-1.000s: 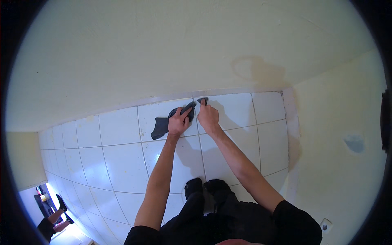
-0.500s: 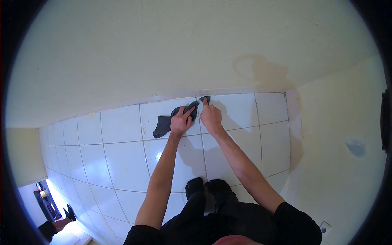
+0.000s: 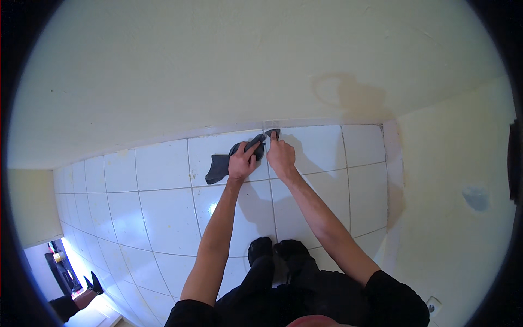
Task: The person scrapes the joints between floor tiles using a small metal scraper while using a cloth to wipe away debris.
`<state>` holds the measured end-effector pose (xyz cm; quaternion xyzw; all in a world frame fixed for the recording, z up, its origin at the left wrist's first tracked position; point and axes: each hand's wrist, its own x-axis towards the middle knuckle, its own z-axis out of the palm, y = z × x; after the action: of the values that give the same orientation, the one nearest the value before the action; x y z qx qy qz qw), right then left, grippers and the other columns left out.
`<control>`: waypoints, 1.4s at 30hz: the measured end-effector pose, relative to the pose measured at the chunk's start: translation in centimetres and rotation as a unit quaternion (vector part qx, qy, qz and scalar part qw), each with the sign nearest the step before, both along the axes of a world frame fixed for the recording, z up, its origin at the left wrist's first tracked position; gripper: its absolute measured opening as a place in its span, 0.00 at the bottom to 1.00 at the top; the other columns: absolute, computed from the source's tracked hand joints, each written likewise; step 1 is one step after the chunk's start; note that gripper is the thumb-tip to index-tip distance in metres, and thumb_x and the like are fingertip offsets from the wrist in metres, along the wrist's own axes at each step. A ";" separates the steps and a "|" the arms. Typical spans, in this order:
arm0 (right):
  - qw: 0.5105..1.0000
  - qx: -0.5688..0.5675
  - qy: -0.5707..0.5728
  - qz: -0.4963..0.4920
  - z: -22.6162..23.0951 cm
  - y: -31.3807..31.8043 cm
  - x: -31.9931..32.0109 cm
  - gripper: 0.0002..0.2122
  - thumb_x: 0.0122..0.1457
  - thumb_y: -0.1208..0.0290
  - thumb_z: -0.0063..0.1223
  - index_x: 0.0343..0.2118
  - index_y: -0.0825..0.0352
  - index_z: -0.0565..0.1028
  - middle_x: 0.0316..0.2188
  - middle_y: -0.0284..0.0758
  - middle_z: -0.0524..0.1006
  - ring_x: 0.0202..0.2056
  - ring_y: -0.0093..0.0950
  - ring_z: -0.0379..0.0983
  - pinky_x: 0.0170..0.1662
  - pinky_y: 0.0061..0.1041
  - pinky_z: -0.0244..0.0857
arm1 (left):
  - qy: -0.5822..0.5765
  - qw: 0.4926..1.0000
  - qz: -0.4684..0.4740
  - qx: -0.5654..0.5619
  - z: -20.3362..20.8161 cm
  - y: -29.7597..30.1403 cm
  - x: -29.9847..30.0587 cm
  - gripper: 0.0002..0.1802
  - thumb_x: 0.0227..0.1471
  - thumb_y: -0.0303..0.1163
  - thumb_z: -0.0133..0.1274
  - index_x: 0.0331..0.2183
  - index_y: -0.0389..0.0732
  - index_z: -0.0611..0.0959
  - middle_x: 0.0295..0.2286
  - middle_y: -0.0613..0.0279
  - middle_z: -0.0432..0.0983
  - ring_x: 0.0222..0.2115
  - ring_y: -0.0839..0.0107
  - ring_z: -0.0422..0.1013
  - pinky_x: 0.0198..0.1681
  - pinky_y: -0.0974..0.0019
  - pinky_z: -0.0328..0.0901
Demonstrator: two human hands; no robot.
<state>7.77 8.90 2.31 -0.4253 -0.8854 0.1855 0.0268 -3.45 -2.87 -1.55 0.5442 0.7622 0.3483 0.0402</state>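
Black sleeves (image 3: 397, 301), seemingly black trousers (image 3: 261, 277)

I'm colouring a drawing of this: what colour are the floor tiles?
The floor tiles are white; the head view shows them best.

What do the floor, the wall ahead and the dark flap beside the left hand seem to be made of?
Floor: probably glazed ceramic tile; it is white, glossy, with bright reflections and thin grout lines.
Wall ahead: likely painted plaster, dull and cream, seamless but stained.
Dark flap: matte, perhaps fabric or rubber; it shows no shine, and its texture is too small to tell.
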 end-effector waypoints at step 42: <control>0.987 0.048 0.115 -0.099 -3.6 1.6 16.1 0.22 0.65 0.67 0.49 0.63 0.50 0.68 0.17 0.44 0.76 0.19 0.44 0.74 0.26 0.42 0.68 | 0.339 0.907 -0.113 -0.223 -1.3 9.4 5.7 0.25 0.54 0.29 0.50 0.55 0.42 0.75 0.48 0.49 0.68 0.34 0.61 0.74 0.22 0.67 0.74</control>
<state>23.86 10.54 -1.28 -0.4847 -0.8381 0.1867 0.1670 2.21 6.53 -2.82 0.6887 0.7212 -0.0429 -0.0611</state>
